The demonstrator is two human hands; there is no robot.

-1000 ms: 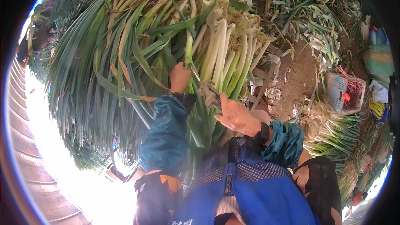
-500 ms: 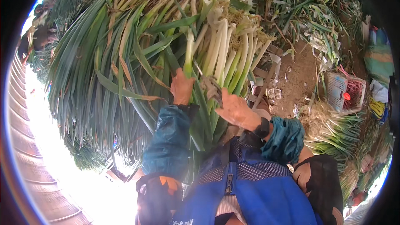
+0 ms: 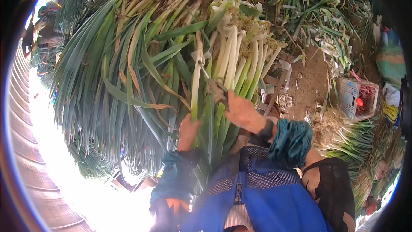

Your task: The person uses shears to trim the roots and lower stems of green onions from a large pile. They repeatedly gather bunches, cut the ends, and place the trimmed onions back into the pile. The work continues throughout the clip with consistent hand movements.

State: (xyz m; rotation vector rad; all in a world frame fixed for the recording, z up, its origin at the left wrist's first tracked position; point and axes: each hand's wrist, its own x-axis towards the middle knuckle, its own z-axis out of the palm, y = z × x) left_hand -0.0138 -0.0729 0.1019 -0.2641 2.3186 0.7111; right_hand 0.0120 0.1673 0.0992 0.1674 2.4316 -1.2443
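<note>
My left hand (image 3: 187, 132) is closed around the green part of a long scallion (image 3: 196, 81), whose white end points away from me. Slightly smeared by motion, that hand is low, just in front of my body. My right hand (image 3: 244, 114) is wrapped round a muddy grey tool (image 3: 217, 90) with a thin metal tip, its exact kind not clear. The tip lies close to the scallion's white stem. Beside and beyond the tool is a bunch of pale-stemmed scallions (image 3: 231, 56), roots facing away. To the left spreads a large heap of untrimmed scallions (image 3: 98, 68) with long green leaves.
Torn leaves and peelings (image 3: 317, 13) cover the ground at the far right. A light plastic crate (image 3: 347, 96) with reddish ties stands on the right, near another scallion bundle (image 3: 354, 139). Bags (image 3: 391, 66) lie at the right rim.
My left hand has drawn back toward my body, and more of the scallion's white stem shows above it. The right hand and its tool have barely moved.
</note>
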